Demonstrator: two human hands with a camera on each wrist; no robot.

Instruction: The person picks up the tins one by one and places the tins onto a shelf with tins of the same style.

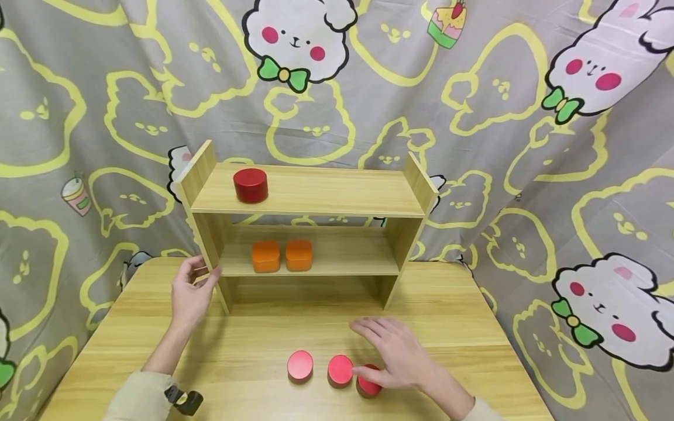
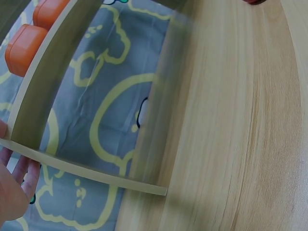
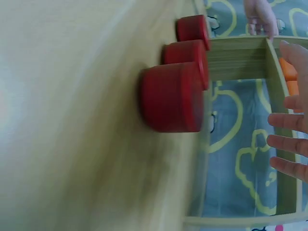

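Three red tins (image 1: 299,363) stand at bottom centre; the right hand (image 1: 395,354), wide and empty, hovers over the rightmost. The left hand (image 1: 192,292) pinches the wooden shelf (image 1: 347,251), left of centre; pinch lightly, so the orange tins (image 1: 266,257) do not shift

A grey curtain (image 1: 481,137) hung behind the table (image 1: 453,318).
Yellow outlines (image 1: 79,110) and white, green-bowed cartoon animals (image 1: 295,41) covered it.

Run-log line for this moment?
left hand: grips rack side | right hand: empty, near three red cylinders | middle shelf: two orange blocks
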